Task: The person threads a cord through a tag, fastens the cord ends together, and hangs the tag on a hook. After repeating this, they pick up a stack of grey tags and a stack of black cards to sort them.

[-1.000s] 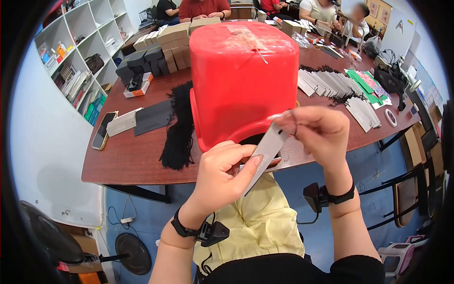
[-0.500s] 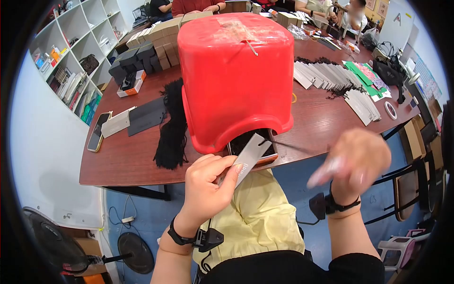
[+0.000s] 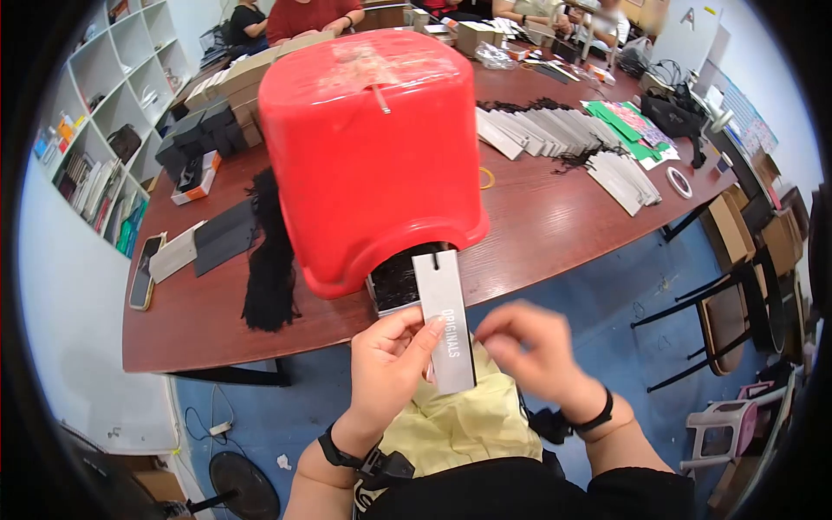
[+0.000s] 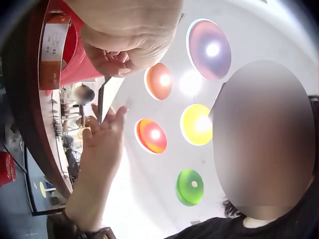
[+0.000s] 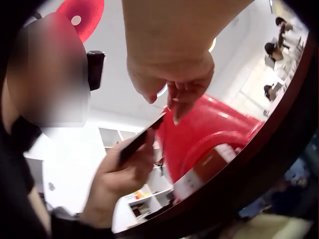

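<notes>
My left hand [image 3: 387, 357] pinches a grey hang tag [image 3: 445, 325] printed ORIGINALS, thumb on its face. A short black cord shows at the slot in the tag's top end. Beside the tag's right edge is my right hand [image 3: 535, 354], blurred, its fingers loosely bent with nothing visible between them. From the right wrist view, that hand [image 5: 172, 82] hangs just past the end of the tag [image 5: 142, 139]. Behind the tag stands a red plastic stool [image 3: 373, 165], and a box of black strings [image 3: 394, 282] sits under its arched opening.
A bundle of black cords [image 3: 269, 260] lies left of the stool, with dark tags [image 3: 224, 236], pale tags [image 3: 175, 253] and a phone [image 3: 146, 273] further left. Rows of corded grey tags [image 3: 555, 130] and a tape roll [image 3: 679, 182] lie right. People sit across the table.
The right hand pulled a black cord out to the right from the tag, then came back to the tag's edge. The left hand has turned the tag nearly upright and lowered it.
</notes>
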